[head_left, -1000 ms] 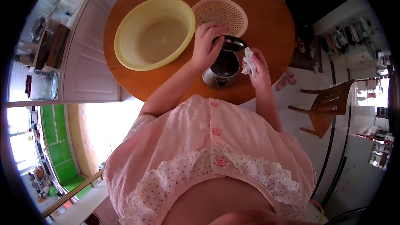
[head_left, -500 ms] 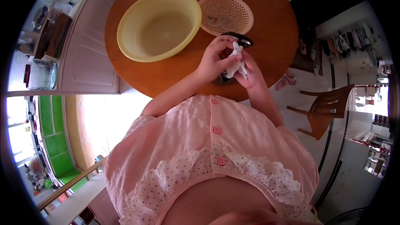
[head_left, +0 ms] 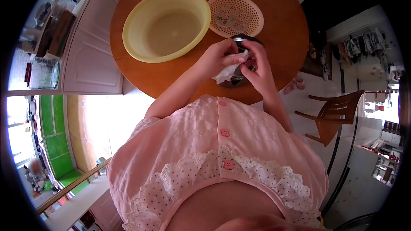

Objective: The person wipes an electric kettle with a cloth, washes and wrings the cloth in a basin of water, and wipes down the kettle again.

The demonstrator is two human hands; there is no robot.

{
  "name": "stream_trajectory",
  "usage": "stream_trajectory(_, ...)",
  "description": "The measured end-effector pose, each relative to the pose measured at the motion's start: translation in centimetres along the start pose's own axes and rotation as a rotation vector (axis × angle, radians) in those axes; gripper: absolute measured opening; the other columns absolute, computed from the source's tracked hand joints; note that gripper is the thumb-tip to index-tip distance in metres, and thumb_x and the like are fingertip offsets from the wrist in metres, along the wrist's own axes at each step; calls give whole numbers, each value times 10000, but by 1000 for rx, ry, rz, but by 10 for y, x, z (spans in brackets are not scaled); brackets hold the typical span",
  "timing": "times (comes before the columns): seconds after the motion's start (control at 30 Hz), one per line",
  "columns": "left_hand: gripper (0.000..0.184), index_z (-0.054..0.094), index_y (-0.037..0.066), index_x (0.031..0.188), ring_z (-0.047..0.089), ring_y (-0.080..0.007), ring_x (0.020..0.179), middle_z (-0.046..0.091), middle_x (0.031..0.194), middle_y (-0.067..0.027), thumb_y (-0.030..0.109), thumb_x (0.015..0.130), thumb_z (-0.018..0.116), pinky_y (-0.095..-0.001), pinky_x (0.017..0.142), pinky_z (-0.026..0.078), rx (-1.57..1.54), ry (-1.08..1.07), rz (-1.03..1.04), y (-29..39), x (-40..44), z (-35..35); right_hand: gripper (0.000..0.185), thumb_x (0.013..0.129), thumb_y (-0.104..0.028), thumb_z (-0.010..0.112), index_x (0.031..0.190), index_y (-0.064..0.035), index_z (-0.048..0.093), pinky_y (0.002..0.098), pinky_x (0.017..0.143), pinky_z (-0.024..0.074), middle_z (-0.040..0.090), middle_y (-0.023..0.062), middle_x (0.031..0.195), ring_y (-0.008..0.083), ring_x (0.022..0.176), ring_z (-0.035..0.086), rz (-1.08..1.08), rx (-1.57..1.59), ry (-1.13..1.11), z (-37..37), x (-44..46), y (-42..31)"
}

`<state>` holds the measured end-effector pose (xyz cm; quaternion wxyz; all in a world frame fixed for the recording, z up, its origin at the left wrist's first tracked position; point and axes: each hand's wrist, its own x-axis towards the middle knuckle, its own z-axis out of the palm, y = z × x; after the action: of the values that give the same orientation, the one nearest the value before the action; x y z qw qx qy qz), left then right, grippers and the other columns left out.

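My left hand (head_left: 220, 60) is closed round a crumpled white cloth (head_left: 226, 73), which hangs over the near left side of the dark metal pot (head_left: 233, 83). Beside it, my right hand (head_left: 260, 66) is bent over the pot's right side with its fingertips at the raised lid (head_left: 245, 39). The fingers of both hands meet above the pot and hide most of its opening. Whether the right fingers grip the lid's edge or only touch it cannot be made out.
A large yellow basin (head_left: 167, 25) stands at the left of the round wooden table (head_left: 282, 21). Touching it is a pink perforated basket (head_left: 236, 15) with small clear items inside. A wooden chair (head_left: 334, 113) stands on the floor at the right.
The cloth, at first in my right hand, has passed to my left hand. My left hand has left the lid, and my right hand has moved left and up to the lid.
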<state>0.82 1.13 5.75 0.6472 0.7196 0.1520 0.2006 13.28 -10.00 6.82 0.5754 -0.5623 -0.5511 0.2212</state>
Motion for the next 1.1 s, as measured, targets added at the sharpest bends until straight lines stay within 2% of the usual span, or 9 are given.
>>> stream_trajectory(0.07,339,445,23,981,466,-69,740,510,802,-6,129,752,671,-219,620,409,36,-57,-32,-14,2,-7,258,701,45,588,942,-42,558,221,618,433,516,57,969,124,777,523,-73,-71,-157,-8,0,12)
stream_trajectory(0.27,369,469,37,1012,530,-116,851,536,941,-42,87,718,686,-248,726,452,-533,-54,-47,-19,0,0,201,721,40,606,907,-10,549,221,667,437,528,70,929,121,798,534,7,113,44,-7,-4,33)
stream_trajectory(0.47,271,477,55,1011,533,-160,923,551,970,-85,102,780,612,-305,804,452,-598,-36,-201,-26,0,3,138,745,49,587,862,-4,538,214,684,436,528,71,935,123,830,534,-30,275,213,4,-7,33)
stream_trajectory(0.57,173,471,56,962,536,-181,900,560,939,-104,114,823,556,-315,805,434,-703,83,135,-18,0,12,145,742,57,583,866,-1,532,220,689,443,528,72,941,122,835,535,35,284,117,9,-10,43)
stream_trajectory(0.67,106,458,61,918,527,-190,872,556,894,-103,109,845,517,-313,795,418,-892,-38,142,-16,-2,12,150,741,59,576,875,-3,549,222,677,454,538,72,922,118,807,544,130,316,53,20,-9,40)
stream_trajectory(0.9,104,469,35,933,484,-120,778,527,824,-47,110,867,497,-222,720,392,-211,351,136,-15,-2,1,144,698,24,588,828,-38,589,294,635,440,561,95,871,242,743,548,-415,-546,313,-17,13,20)
stream_trajectory(0.97,149,497,5,917,507,-165,748,527,827,-77,78,807,567,-246,654,409,222,406,332,-22,5,-4,128,731,-21,588,857,-38,596,311,675,437,570,90,876,252,779,548,-468,-736,268,-25,29,10)
stream_trajectory(1.03,152,519,-4,869,553,-267,728,528,816,-123,53,755,602,-297,603,438,326,390,236,-5,5,-1,134,760,-49,578,892,-40,597,317,705,430,575,92,879,254,807,545,-149,-458,130,-22,34,17)
stream_trajectory(1.1,149,535,1,866,540,-210,756,528,827,-123,55,753,616,-291,618,434,325,342,197,-3,9,2,146,787,-70,565,927,-44,595,318,725,425,580,96,887,254,828,542,-5,-305,67,-22,39,29)
